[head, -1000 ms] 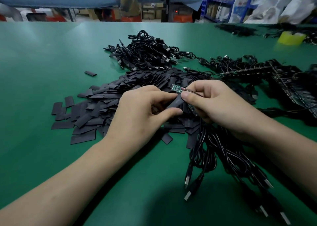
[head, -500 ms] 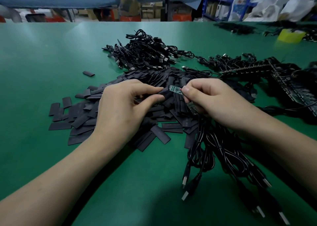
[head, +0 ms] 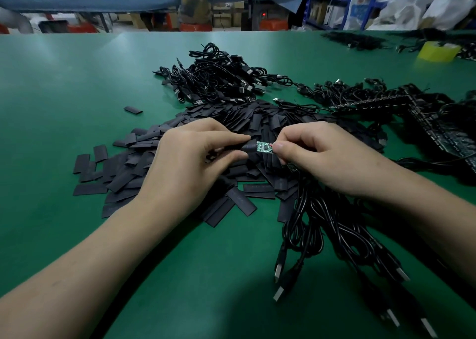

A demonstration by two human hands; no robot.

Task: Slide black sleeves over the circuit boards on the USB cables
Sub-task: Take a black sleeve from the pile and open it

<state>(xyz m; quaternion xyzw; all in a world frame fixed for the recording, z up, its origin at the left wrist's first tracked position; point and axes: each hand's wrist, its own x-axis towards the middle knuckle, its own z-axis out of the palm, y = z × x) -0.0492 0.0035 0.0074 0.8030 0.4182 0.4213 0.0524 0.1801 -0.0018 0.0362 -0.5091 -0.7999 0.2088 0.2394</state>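
Note:
My left hand (head: 195, 163) pinches a black sleeve (head: 248, 147) between thumb and forefinger, its open end at the left tip of a small green circuit board (head: 264, 147). My right hand (head: 324, 156) pinches the board's right end, where thin wires leave it. A bundle of black USB cables (head: 332, 225) runs from under my right hand toward me, plugs lying near the table's front. A heap of flat black sleeves (head: 134, 174) lies under and left of my hands.
A pile of coiled black USB cables (head: 219, 78) lies behind the sleeves on the green table (head: 64, 94). Panels of circuit boards (head: 422, 117) sit at the right. A yellow tape roll (head: 438, 51) stands far right. A person works at another table beyond.
The board has turned level between my hands, and my left hand has brought a sleeve up to its left end. Both hands sit a little farther from me than a second ago.

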